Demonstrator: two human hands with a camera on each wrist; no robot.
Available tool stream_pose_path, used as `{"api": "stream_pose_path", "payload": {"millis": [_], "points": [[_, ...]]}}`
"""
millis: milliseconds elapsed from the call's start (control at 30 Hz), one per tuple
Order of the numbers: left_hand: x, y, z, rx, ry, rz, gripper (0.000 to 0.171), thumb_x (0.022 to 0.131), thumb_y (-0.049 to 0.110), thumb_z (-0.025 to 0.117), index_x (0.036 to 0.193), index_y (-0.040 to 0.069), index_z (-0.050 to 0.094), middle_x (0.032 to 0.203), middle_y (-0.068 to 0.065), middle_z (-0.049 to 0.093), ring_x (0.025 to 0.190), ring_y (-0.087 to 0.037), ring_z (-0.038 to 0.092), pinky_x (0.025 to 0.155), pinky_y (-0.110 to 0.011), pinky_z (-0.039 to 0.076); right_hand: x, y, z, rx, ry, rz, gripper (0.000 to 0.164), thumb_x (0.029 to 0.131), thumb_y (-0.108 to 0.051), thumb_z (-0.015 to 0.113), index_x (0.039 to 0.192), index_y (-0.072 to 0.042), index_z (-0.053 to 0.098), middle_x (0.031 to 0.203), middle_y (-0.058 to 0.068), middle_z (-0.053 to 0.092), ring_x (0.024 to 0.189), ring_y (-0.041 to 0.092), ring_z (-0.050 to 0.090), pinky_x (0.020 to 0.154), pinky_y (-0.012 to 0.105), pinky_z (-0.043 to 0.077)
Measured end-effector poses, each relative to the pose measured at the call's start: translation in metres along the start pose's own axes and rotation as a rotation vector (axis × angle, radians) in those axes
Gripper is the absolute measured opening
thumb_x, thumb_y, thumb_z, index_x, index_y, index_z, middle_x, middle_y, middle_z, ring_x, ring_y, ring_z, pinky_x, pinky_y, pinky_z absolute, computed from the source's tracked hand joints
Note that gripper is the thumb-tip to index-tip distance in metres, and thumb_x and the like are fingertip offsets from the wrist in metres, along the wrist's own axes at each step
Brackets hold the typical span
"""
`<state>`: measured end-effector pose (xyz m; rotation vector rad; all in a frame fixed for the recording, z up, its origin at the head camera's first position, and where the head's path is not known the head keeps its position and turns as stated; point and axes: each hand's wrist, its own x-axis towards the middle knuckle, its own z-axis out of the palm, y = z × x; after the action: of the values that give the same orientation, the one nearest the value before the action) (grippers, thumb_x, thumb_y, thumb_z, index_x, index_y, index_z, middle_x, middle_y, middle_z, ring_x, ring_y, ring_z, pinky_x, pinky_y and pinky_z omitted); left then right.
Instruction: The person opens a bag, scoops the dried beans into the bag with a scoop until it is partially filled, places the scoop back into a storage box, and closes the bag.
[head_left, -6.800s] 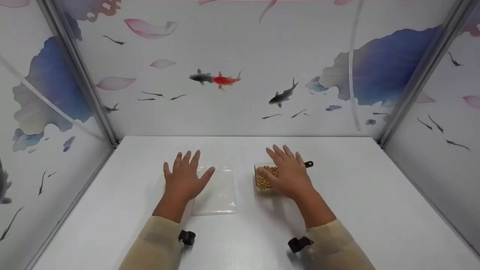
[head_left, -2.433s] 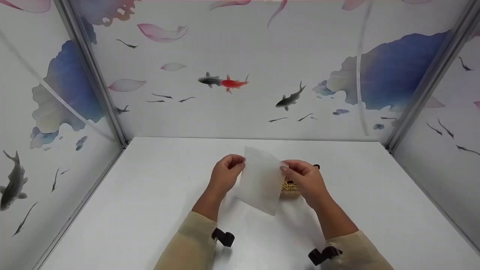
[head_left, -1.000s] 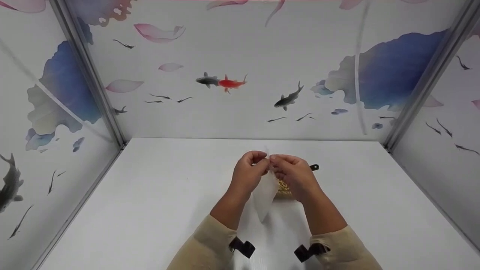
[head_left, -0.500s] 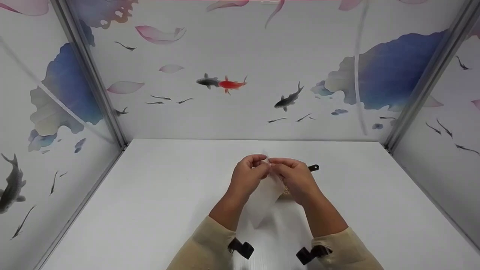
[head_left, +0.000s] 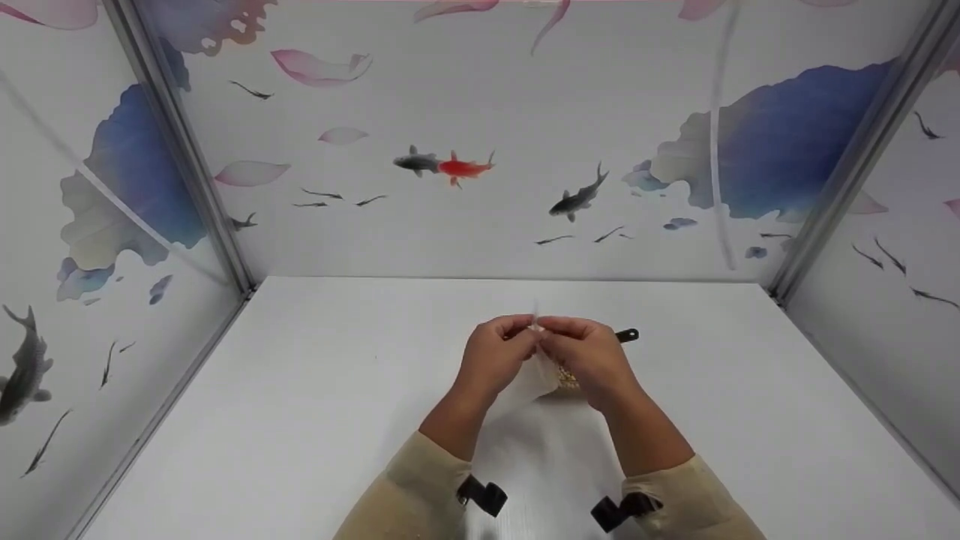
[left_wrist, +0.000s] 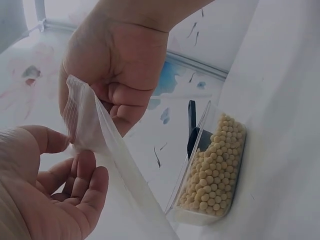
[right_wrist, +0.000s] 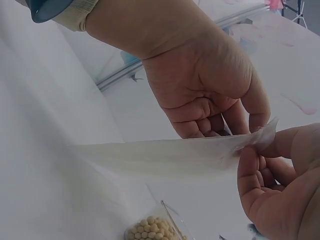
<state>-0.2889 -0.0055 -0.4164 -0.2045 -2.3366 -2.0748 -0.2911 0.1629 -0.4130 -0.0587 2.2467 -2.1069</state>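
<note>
My left hand [head_left: 491, 356] and right hand [head_left: 596, 360] meet over the table, both pinching the top edge of a translucent plastic bag [head_left: 538, 379]. Fine lines run along the edge of the bag [left_wrist: 125, 155] in the left wrist view, like a zip strip. Thumbs and forefingers of the left hand [left_wrist: 55, 200] and right hand [left_wrist: 120, 60] face each other there; the other fingers curl loosely. In the right wrist view the bag [right_wrist: 160, 156] hangs thin, nearly edge-on. Whether its mouth is parted I cannot tell.
Just behind the right hand stands a clear box [left_wrist: 175, 215] of pale yellow beans [left_wrist: 215, 180], probably soybeans. A black scoop [left_wrist: 192, 120] sticks out of it. Its handle [head_left: 628, 335] shows past the right hand. White printed panels enclose the white table [head_left: 300, 405].
Earlier the bag lay flat on the table under open hands. Both hands lifted it and came together at its top edge. Lately its lower end swung up and away from me.
</note>
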Motion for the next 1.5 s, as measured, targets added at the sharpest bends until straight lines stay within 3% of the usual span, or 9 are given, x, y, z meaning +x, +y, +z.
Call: {"api": "stream_pose_path", "payload": {"millis": [200, 500, 733, 1000, 1300, 1500], "points": [[0.000, 0.000, -0.001, 0.039, 0.017, 0.002, 0.034, 0.101, 0.024, 0.068, 0.133, 0.013, 0.076, 0.122, -0.003, 0.076, 0.102, -0.012, 0.076, 0.091, -0.029, 0.067, 0.000, 0.002, -0.001, -0.003, -0.006, 0.008, 0.033, 0.103, -0.014, 0.073, 0.135, -0.007, 0.074, 0.134, 0.014, 0.073, 0.108, 0.018, 0.073, 0.090, 0.022, 0.064], [0.002, -0.004, -0.003, 0.066, 0.026, -0.010, 0.034, 0.102, 0.020, 0.063, 0.133, 0.019, 0.077, 0.100, -0.002, 0.073, 0.090, -0.011, 0.075, 0.082, -0.027, 0.064, 0.004, 0.003, -0.003, -0.028, 0.030, 0.043, 0.033, 0.103, -0.014, 0.072, 0.135, -0.007, 0.074, 0.135, 0.014, 0.071, 0.108, 0.017, 0.073, 0.092, 0.024, 0.065], [0.006, -0.006, -0.007, 0.050, 0.056, -0.042, 0.032, 0.103, 0.018, 0.061, 0.130, 0.022, 0.079, 0.112, -0.005, 0.077, 0.091, -0.012, 0.072, 0.083, -0.026, 0.065, 0.011, 0.007, -0.013, -0.030, 0.060, 0.080, 0.031, 0.105, -0.018, 0.069, 0.134, -0.008, 0.073, 0.141, 0.016, 0.068, 0.116, 0.026, 0.073, 0.097, 0.029, 0.065], [0.011, -0.012, -0.013, 0.045, 0.094, -0.059, 0.027, 0.104, 0.018, 0.061, 0.120, 0.022, 0.083, 0.109, -0.003, 0.078, 0.089, -0.013, 0.071, 0.081, -0.025, 0.063, 0.017, 0.009, -0.024, -0.035, 0.103, 0.108, 0.030, 0.104, -0.017, 0.071, 0.132, -0.007, 0.074, 0.130, 0.012, 0.070, 0.101, 0.017, 0.072, 0.089, 0.023, 0.065], [0.017, -0.014, -0.035, 0.135, 0.157, -0.040, 0.021, 0.100, 0.024, 0.066, 0.110, 0.020, 0.084, 0.100, -0.001, 0.078, 0.089, -0.017, 0.074, 0.084, -0.031, 0.067, 0.020, 0.007, -0.040, -0.070, 0.131, 0.102, 0.028, 0.101, -0.013, 0.075, 0.127, -0.002, 0.075, 0.118, 0.009, 0.073, 0.094, 0.016, 0.072, 0.087, 0.023, 0.065], [0.016, -0.013, -0.035, 0.140, 0.112, 0.013, 0.020, 0.099, 0.023, 0.066, 0.112, 0.019, 0.080, 0.100, -0.002, 0.075, 0.089, -0.016, 0.075, 0.083, -0.031, 0.066, 0.019, 0.005, -0.037, -0.069, 0.150, 0.104, 0.025, 0.101, -0.014, 0.075, 0.123, -0.003, 0.077, 0.112, 0.007, 0.075, 0.091, 0.016, 0.072, 0.088, 0.026, 0.065]]}}
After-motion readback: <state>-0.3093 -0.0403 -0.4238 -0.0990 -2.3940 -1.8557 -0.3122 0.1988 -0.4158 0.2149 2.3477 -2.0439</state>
